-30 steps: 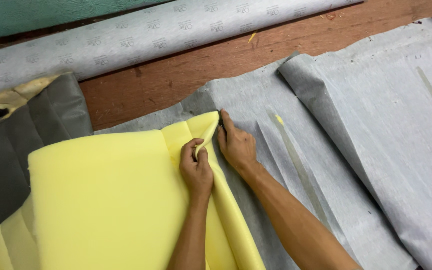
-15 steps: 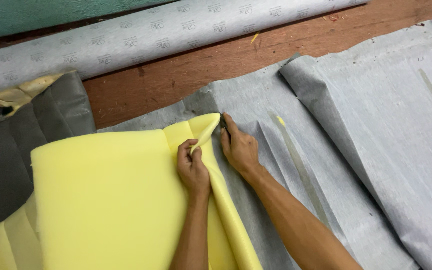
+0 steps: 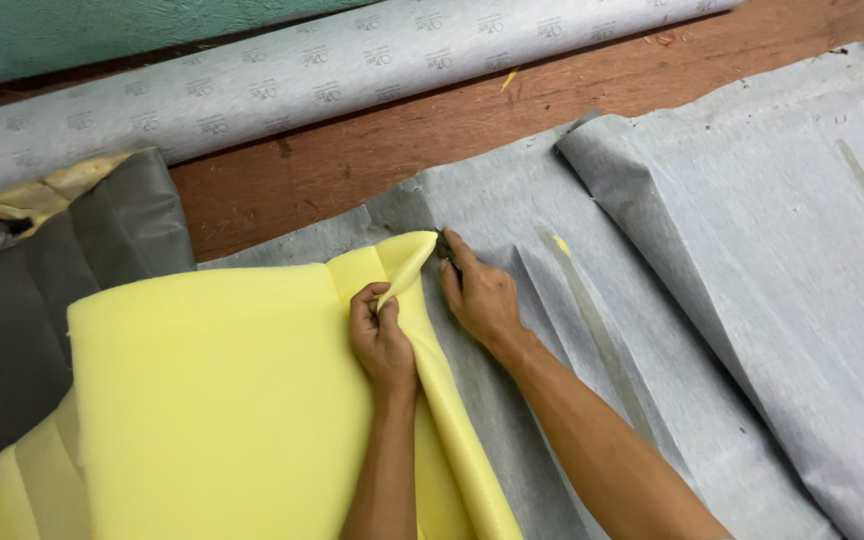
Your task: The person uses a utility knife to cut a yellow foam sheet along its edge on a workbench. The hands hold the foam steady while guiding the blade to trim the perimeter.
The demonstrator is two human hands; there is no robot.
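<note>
Two hands at foam corner | left hand [image 3: 380,335] pinches yellow foam sheet [image 3: 222,390] edge, lifting it off grey fabric [image 3: 572,330] | right hand [image 3: 477,292] grips small dark tool, partly hidden, at exposed seam

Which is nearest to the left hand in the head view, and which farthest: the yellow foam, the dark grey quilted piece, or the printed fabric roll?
1. Yellow foam: gripped by the left hand.
2. Dark grey quilted piece: far left.
3. Printed fabric roll: along the top.
</note>
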